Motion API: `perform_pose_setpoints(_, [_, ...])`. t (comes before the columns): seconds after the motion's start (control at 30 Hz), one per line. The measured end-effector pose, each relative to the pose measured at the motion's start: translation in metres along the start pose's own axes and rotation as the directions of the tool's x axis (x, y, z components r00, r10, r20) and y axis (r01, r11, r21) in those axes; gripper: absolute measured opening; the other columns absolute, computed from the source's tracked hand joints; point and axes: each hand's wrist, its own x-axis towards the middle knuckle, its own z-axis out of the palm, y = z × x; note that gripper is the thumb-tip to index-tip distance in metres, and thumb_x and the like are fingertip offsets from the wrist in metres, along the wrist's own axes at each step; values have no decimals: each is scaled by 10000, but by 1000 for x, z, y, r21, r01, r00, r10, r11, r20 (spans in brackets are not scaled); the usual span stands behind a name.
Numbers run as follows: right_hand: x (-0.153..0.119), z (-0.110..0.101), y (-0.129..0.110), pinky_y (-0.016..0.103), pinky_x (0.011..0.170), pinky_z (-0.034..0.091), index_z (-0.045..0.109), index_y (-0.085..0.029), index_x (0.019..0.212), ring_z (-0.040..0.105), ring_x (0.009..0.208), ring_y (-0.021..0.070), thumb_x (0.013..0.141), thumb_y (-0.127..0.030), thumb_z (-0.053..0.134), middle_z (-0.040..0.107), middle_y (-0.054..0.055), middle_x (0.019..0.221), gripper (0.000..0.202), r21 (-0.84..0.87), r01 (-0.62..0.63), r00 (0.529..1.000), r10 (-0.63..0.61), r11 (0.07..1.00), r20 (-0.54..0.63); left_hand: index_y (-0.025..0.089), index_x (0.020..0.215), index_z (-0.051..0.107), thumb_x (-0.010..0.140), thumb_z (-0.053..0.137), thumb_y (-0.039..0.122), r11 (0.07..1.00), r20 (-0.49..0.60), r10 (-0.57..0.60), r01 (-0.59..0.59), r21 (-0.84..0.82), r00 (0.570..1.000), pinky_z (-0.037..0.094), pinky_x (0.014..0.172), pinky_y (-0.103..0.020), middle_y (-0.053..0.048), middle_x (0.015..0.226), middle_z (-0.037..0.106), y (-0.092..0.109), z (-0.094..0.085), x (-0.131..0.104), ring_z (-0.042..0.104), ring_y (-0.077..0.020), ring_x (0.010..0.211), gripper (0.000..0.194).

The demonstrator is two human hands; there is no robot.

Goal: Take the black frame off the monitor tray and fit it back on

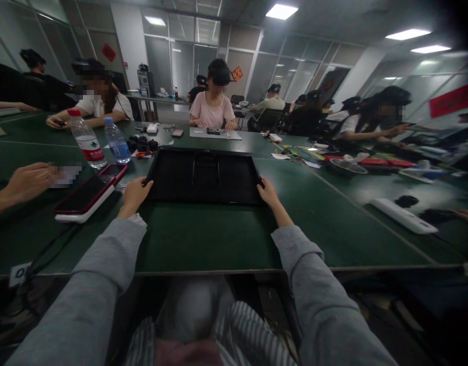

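A flat black rectangular panel (173,178) with a raised frame and a thin bracket-like outline near its middle is held over the green table (203,234). My left hand (137,195) grips its left edge, thumb on top. At the right edge, my right hand (269,194) grips it the same way. The fingers under the panel are hidden. Left of my left hand lies a phone (81,194) in a red case on a white power strip (85,206).
Two bottles, one red-capped (88,140) and one blue-capped (117,141), stand behind the phone. Another person's hand (31,180) is at the left. A white power strip (404,216) lies right. A person in pink (213,109) sits opposite.
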Motion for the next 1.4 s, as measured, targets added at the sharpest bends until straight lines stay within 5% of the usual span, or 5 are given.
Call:
perform_pose_setpoints(0.37, [-10,-10,-27,583,1026,601,515,-208,1542,762,1039,303,762,-283,703,785,97,1133,806,365,-443,897,408,819,171,130,1223,758,872,761,374,828,77,-260,264,-495,962,567,1008,-402,-158,1178,784,-10,-1,12,734,-287,1113,427])
perform_pose_setpoints(0.57, [-16,-15,-40,545,1003,617,583,-233,1507,751,1057,296,751,-378,797,765,98,1260,799,426,-368,925,281,826,254,157,1106,754,820,803,418,820,116,-283,303,-486,952,597,872,-387,-98,957,785,-22,-11,14,742,-265,916,390])
perform_pose_setpoints(0.83, [-9,-11,-37,589,1059,571,618,-177,1485,745,1061,308,687,-450,772,787,88,1138,857,434,-285,957,278,855,81,139,1066,767,919,609,429,950,12,-100,99,-294,995,546,978,-354,-115,1064,790,-29,-5,15,721,-266,1059,361])
perform_pose_setpoints(1.07, [-10,-24,-31,573,1077,556,674,-160,1370,727,1105,315,688,-391,704,775,109,1140,721,415,-242,941,317,877,-120,151,1045,785,805,709,338,916,-99,-178,128,-380,979,569,982,-374,-125,1100,798,-31,-12,12,738,-261,1005,314])
perform_pose_setpoints(1.4, [-15,-49,-5,617,1226,402,512,-131,1519,603,1370,343,825,-300,508,655,185,1404,714,148,-355,712,369,923,-597,161,941,774,751,766,362,912,-101,-227,175,-372,969,583,901,-372,-91,929,787,-21,-18,6,732,-257,899,277])
